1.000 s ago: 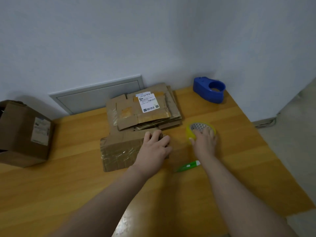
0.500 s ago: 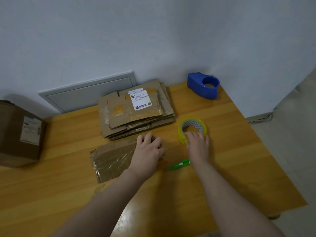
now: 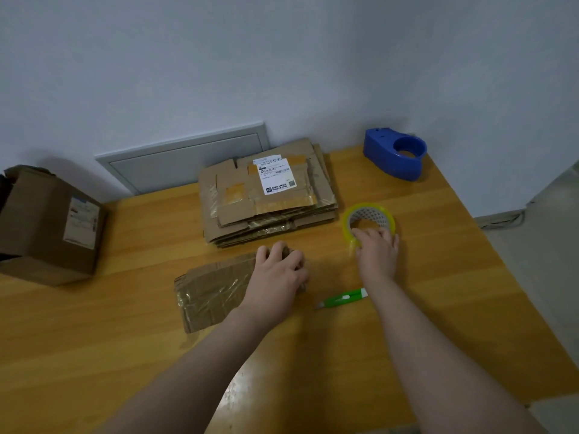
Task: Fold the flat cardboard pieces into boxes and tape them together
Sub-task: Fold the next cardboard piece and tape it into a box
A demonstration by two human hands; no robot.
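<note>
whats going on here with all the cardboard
A person works at a wooden table. Their left grip holds the right end of a flattened cardboard piece, not yet folded up, while the right grip holds the near rim of a tape roll. A green cutter lies between the arms. A stack of flat cardboard sits behind, and a made-up box sits on the left.

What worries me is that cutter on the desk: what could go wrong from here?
The green cutter lies by the right wrist; whether its blade is out cannot be told, so a sweeping arm might get nicked. The tape roll lies loose with the right hand on its rim, so it may slide when pulled. Old crinkled tape on the cardboard piece under the left hand might weaken new tape.
</note>
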